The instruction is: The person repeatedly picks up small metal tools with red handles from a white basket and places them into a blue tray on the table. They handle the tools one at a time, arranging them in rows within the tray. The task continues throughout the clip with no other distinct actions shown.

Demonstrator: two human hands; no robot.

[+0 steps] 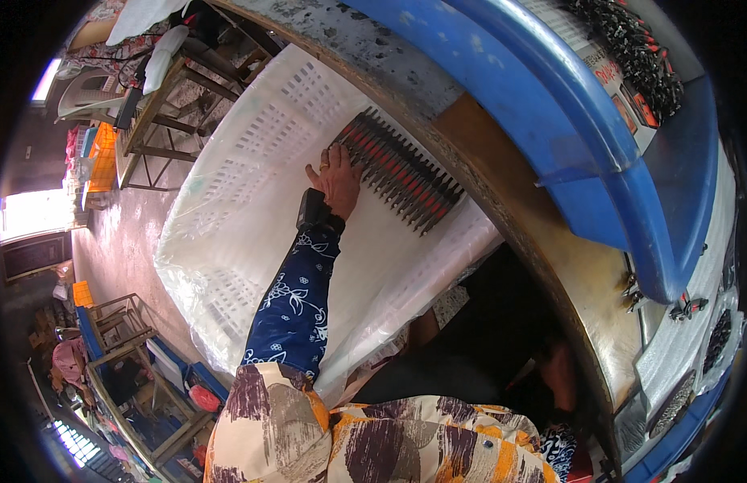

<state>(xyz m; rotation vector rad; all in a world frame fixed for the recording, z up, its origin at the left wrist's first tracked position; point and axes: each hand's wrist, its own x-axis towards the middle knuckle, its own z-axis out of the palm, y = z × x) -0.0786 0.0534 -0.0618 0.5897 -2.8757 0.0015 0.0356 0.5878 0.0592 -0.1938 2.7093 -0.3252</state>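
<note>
My left hand [339, 183], with a ring and a dark device strapped at the wrist, reaches into a white slotted basket [252, 137] lined with clear plastic. Its fingers are stretched out, the thumb apart, and the fingertips rest at the near-left end of a row of slim black-and-red pointed hand tools [401, 173]. These lie side by side along the basket's far right wall; their exact kind is hard to make out. My right hand [558, 377] hangs low beside the table edge, in deep shadow, its fingers not discernible.
A worktable [587, 310] with a worn edge runs along the right, bearing a large blue tray [583, 161]. More black-and-red tools [635, 48] are heaped beyond it. Wooden frames [160, 121] stand on the floor at left, near an orange crate [104, 157].
</note>
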